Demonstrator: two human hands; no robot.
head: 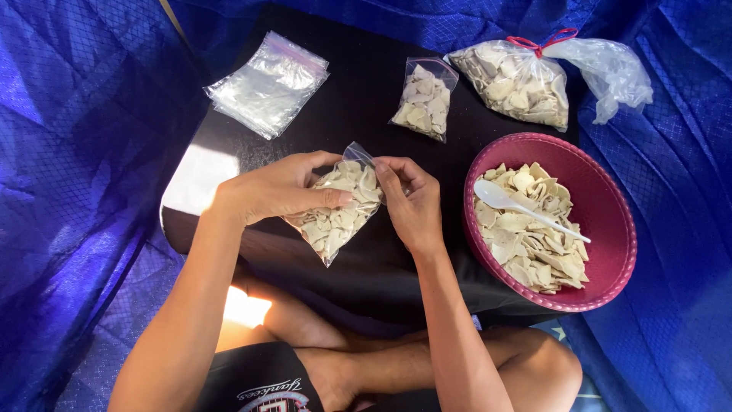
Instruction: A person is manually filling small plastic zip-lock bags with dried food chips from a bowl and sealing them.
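Both hands [282,187] [412,202] pinch crinkly clear bag [335,221] of pale chips.

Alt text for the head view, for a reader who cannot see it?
Both hands, left and right, hold a small clear bag of pale chips over a black table. A red bowl with chips and a white spoon sits right; empty bags and two filled bags lie beyond.

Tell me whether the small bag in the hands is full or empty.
Full. The small clear bag bulges with pale chips nearly to its top, where the left hand and right hand pinch its mouth.
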